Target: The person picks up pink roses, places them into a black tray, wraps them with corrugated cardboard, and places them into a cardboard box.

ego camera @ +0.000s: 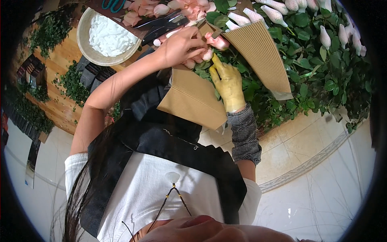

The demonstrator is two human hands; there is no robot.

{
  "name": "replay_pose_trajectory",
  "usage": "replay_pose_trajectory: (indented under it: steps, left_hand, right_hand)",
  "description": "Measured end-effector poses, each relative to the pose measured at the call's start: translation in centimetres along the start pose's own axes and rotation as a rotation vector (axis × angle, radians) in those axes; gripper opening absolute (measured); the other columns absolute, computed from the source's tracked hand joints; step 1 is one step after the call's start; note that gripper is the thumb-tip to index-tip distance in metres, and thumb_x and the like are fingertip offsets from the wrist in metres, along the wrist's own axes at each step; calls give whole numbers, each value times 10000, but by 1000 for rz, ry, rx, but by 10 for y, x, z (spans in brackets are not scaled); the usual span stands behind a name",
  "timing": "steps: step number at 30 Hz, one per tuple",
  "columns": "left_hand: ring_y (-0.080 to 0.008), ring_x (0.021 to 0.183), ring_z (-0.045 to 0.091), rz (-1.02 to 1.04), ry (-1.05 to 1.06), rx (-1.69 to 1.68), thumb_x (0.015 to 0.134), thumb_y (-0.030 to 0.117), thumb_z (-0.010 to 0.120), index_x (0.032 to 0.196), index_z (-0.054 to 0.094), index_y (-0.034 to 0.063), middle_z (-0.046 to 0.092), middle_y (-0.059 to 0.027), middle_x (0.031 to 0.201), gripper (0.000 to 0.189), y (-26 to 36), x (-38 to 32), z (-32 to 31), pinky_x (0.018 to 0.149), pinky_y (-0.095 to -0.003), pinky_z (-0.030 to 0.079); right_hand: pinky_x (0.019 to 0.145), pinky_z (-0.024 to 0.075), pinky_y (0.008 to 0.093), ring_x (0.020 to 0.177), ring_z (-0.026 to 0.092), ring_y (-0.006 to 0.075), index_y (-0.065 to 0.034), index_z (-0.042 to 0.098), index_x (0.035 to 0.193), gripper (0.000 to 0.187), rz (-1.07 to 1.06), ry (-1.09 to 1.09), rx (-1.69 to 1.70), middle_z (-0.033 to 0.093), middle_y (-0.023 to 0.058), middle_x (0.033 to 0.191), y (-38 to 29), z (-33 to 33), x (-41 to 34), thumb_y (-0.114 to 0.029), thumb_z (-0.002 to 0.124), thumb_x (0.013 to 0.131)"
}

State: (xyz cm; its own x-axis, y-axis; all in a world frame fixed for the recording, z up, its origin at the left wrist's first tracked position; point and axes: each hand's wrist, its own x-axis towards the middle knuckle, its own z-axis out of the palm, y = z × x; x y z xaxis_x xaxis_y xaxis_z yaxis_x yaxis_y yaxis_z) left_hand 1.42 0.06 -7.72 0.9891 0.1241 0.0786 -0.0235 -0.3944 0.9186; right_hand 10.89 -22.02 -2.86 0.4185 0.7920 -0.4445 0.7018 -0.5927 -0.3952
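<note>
Several pink rose heads (207, 55) lie close together before me, with green leaves under them. My left hand (189, 45), bare, has its fingers bent round one of these blooms. Just to the right, my right hand (226, 80) wears a yellow rubber glove. Its index finger and thumb reach to the leaves beside the blooms; whether they grip a stem is hidden. Another pink rose (217, 41) sits above the gloved fingertips. Brown corrugated cardboard (195, 98) spreads below the blooms, and a second corrugated panel (260, 54) stands to the right with net-sleeved buds at its top.
Black-handled pruning shears (164, 27) lie above my left wrist, near loose pink petals (193, 9). A bowl of white pieces (113, 36) is at upper left. Leafy stems with white-netted rose buds (325, 37) crowd the right. Blue-green scissors handles (113, 5) show at the top.
</note>
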Motion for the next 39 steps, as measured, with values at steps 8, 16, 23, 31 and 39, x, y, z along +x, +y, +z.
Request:
replay_pose_trajectory:
  steps: [8,16,23,31,39]
  left_hand:
    - [-274,863,561,126,-77,110,842,208,773,968,759,87,544,-77,886,175,15,7,-2,732,-411,466]
    - [-257,845,573,-149,-164,-40,877,181,757,987,753,46,552,-80,887,174,7,-15,-6,740,-388,477]
    - [-272,808,611,66,-121,31,880,221,724,935,757,99,570,-74,853,138,6,0,1,703,-389,521]
    - [-290,826,631,-124,-171,108,855,309,743,940,766,91,587,-89,889,236,10,14,2,711,-412,532]
    - [-302,963,606,-206,-222,140,786,296,797,923,767,64,612,-109,968,270,16,18,6,807,-413,516]
  right_hand:
    - [744,546,466,830,649,366,-144,534,1411,474,43,-12,35,678,159,904,1,-1,-1,-252,623,958]
    - [723,540,462,818,644,360,-138,574,1387,446,48,42,153,663,164,883,3,0,-1,-236,632,955]
    - [726,540,463,805,644,356,-151,589,1376,428,72,8,135,657,164,858,1,-2,1,-238,628,959]
    - [709,520,449,749,630,345,-83,636,1310,406,42,42,82,662,157,817,-4,-3,0,-204,666,923]
    - [668,540,459,772,662,333,-166,661,1274,372,91,26,-105,684,114,816,-16,-13,-1,-215,671,906]
